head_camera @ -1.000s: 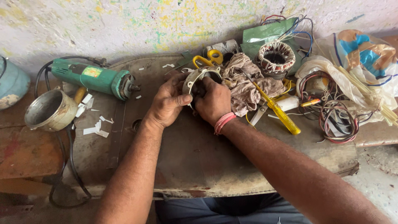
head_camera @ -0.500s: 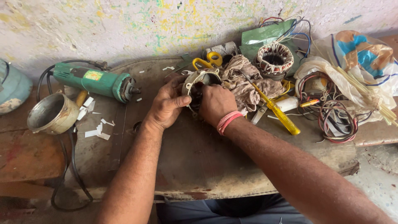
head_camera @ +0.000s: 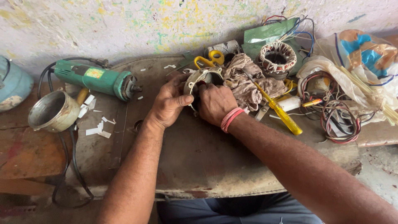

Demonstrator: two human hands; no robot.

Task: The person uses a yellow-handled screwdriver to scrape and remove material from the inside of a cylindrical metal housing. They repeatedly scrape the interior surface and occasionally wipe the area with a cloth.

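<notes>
Worn workbench [head_camera: 199, 166] against a paint-flecked wall carries the job. Left hand [head_camera: 170, 101] and right hand [head_camera: 215, 103] both close around a round metal motor housing [head_camera: 203, 76] at bench centre. Wound stator [head_camera: 277, 58] lies apart, uninstalled; yellow screwdriver [head_camera: 282, 114] idle. Assembly appears incomplete.

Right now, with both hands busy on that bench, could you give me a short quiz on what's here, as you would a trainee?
1. True or false: both hands grip the round metal housing.
2. What lies just right of the right hand: A cloth, B grinder, C cup?
3. What colour is the screwdriver?

Key: 1 true, the left hand too; 2 A, the cloth; 3 yellow.
</notes>
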